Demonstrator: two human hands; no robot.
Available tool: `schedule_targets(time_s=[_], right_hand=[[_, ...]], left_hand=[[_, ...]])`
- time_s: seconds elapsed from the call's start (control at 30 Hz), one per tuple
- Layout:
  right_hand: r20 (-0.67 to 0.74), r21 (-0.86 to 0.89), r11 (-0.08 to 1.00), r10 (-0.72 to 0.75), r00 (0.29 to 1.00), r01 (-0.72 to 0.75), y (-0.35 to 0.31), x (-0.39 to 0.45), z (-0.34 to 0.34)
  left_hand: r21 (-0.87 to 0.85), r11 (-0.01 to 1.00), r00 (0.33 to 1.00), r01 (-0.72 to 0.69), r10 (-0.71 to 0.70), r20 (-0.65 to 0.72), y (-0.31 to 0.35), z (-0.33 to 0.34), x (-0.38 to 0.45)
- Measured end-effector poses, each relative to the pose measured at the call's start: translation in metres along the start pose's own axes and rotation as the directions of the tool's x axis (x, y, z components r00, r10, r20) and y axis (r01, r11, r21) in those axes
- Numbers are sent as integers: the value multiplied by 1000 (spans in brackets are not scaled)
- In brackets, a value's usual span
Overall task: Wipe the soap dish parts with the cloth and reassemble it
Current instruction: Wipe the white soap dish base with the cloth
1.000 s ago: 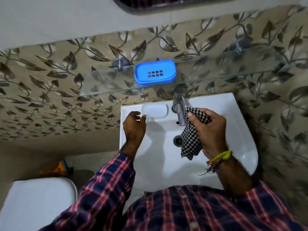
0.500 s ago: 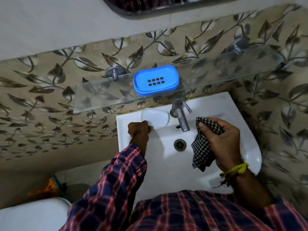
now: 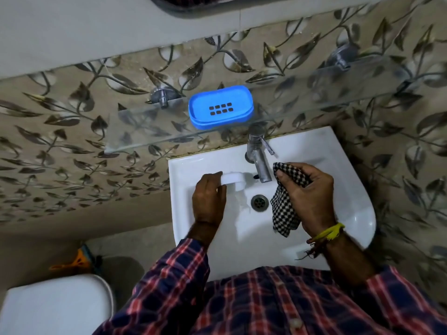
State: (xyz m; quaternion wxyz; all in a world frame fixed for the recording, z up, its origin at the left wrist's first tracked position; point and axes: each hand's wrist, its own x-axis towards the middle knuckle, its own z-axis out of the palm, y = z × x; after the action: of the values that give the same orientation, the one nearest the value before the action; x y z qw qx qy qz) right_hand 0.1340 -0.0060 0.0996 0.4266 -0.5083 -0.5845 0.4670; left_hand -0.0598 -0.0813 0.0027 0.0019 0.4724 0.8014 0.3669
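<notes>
While bent over a white washbasin (image 3: 338,151), gripped a white soap bar (image 3: 232,180) in the left hand (image 3: 210,197), fingers curled round its near end, lifted at the basin's back-left edge. Clutched a black-and-white checked cloth (image 3: 285,209) in the right hand (image 3: 312,197), thumb pinning the fabric, the loose end hanging over the bowl just right of the drain (image 3: 259,202). Held that hand just beside the steel tap (image 3: 260,160), whether touching cannot be told. Left the blue soap dish (image 3: 221,107), slotted tray seated in its base, on the glass shelf (image 3: 145,131) above the basin, well apart from both hands. Wore a red-and-navy plaid shirt (image 3: 266,305) and a yellow thread wristband (image 3: 329,232) on the right wrist. Showed a white toilet lid (image 3: 53,308) at lower left.
</notes>
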Motion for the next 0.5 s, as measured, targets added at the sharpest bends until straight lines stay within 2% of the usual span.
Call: schedule_targets(time_s=[0.07,0.13,0.2,0.23,0.3,0.4,0.5], right_hand=[[26,-51,998,-44,999,45,1,0,-3],[84,-128,990,-51,995,62,2,0,-6],[171,-231,970,-33,985,72,7,1,-4],[213,-272,958,-28,977,87,10,1,-1],[276,-278,955,-26,961,105,13,-1,7],[281,-216,971,-34,959,98,11,2,12],[272,-53,997,63,960,-50,6,13,10]], left_hand=[[66,997,998,-35,39,-55,6,-7,-4],[17,996,990,84,-81,-112,21,-19,-2],[-66,972,967,227,-233,-104,41,-29,3],[-91,962,961,256,-263,-81,51,-32,4],[-180,943,957,281,-289,-21,72,-36,2],[-392,864,948,317,-303,98,98,-39,-4],[-657,633,907,410,-210,365,115,-41,-10]])
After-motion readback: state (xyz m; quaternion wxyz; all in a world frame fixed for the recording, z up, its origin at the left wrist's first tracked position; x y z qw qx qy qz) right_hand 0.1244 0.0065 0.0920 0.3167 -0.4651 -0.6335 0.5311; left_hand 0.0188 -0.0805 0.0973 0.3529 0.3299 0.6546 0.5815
